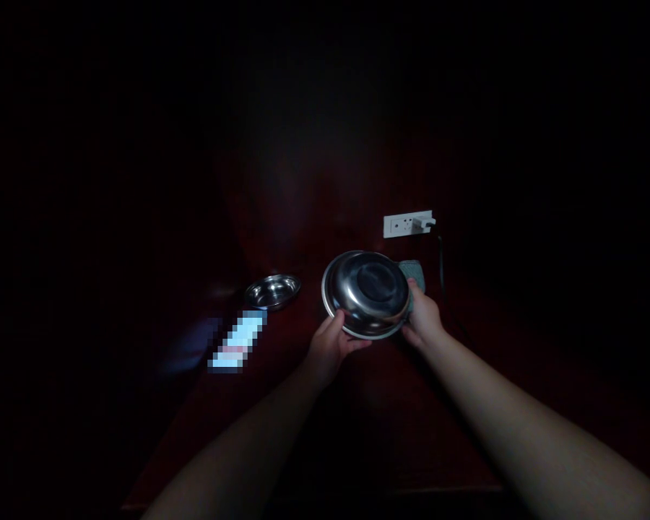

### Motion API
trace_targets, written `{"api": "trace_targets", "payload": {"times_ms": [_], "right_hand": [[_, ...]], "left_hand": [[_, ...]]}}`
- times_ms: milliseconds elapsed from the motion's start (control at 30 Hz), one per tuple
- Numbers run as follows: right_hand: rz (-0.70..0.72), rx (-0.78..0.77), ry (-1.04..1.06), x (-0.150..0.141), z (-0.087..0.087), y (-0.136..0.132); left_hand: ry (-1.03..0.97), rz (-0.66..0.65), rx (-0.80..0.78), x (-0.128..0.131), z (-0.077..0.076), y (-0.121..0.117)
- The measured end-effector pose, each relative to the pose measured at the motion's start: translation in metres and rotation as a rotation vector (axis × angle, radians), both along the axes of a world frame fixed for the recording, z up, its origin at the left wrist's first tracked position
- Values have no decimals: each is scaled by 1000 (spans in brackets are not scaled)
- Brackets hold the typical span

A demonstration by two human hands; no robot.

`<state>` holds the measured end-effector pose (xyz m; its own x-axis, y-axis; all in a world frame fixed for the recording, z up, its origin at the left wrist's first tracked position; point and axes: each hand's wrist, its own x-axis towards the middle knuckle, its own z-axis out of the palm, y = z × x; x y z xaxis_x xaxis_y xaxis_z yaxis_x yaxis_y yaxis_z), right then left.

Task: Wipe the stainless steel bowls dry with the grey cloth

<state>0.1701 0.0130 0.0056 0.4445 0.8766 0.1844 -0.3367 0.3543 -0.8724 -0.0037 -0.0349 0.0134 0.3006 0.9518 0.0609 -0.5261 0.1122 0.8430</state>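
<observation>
A shiny steel bowl [365,292] is held up tilted, its rounded underside and base ring facing me. My left hand [330,350] grips the lower left of its rim, thumb on the outside and fingers beneath. On the right, my right hand [423,316] is closed around a greenish-grey cloth [413,274] pressed to the bowl's side; some of its fingers are hidden behind the bowl. A second, shallower steel bowl [274,290] sits upright on the dark red table [325,440], left of the held one and touched by neither hand.
A bright pixelated rectangle [238,343], perhaps a lit screen, lies in front of the second bowl. Behind the held bowl is a white socket panel [401,225] with a plug [423,223] and a dark cable [441,263] hanging down. Deep darkness hides the surroundings.
</observation>
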Motion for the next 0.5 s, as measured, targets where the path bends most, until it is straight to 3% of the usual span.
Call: {"api": "trace_targets", "payload": {"times_ms": [67, 167, 333, 500], "right_hand": [[-21, -85, 13, -3, 1, -1], [-23, -98, -158, -8, -1, -5], [86, 45, -490, -16, -10, -9], [155, 171, -618, -22, -6, -21]], "left_hand": [[-3, 20, 41, 3, 0, -3], [-56, 14, 115, 3, 6, -5], [-31, -39, 165, 5, 6, -7], [112, -16, 235, 7, -1, -7]]}}
